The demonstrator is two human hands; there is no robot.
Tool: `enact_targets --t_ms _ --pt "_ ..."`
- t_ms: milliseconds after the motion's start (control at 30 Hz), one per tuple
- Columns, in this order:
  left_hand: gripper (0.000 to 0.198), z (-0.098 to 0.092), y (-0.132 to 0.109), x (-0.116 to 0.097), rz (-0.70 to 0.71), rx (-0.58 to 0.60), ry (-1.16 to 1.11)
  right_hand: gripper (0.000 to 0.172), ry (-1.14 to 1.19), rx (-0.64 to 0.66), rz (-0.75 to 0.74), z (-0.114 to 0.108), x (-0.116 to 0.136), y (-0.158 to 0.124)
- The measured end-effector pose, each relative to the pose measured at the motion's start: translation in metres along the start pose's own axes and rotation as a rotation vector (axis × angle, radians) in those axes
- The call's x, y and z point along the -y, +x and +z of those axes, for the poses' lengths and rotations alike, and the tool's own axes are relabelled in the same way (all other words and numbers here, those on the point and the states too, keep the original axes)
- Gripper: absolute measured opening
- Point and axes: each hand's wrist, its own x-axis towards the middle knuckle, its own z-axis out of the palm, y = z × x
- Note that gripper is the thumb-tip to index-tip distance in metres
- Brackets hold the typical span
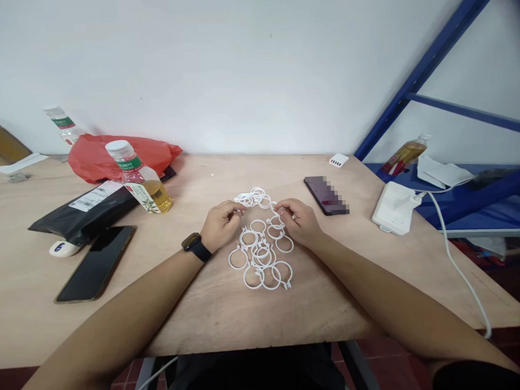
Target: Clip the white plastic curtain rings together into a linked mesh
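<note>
The left hand [221, 224] and right hand [302, 219] face each other, thumb and fingers of each drawn narrowly together; whether either pinches a ring cannot be told. White plastic rings [238, 267] with small clip ends lie between and around the fingertips: one tangled bunch just beyond them, another spread in the gap and toward the body. At least nine show in the nearer spread; the farther bunch overlaps too much to count. A black smartwatch [192, 244] circles the left wrist. Two phones flank the hands: one dark phone [316, 196] just right of the right hand, another phone [97, 265] well left of the left. Also left of that hand stands a bottle of yellow liquid [159, 196], before a red plastic bag [154, 151] and beside a labelled black parcel [71, 217]; a second bottle [62, 121] stands behind the bag. Farther right of the right hand sits one white power strip [392, 212] with its cable.
</note>
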Motion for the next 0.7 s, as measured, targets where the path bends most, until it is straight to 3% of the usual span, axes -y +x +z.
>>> enact_targets --t_ms 333,533,700 --pt "0.028 0.0002 -0.0001 -0.0005 0.066 0.012 0.000 0.025 0.087 -0.024 -0.031 -0.0005 -0.0021 -0.0003" --pt "0.029 -0.0013 -0.0003 0.0001 0.083 0.049 0.002 0.022 0.109 -0.028 -0.025 -0.0038 -0.0012 -0.0002" --pt "0.030 -0.0013 -0.0004 0.0022 0.098 0.048 -0.033 0.021 0.145 -0.027 0.097 -0.0029 -0.0014 -0.0027"
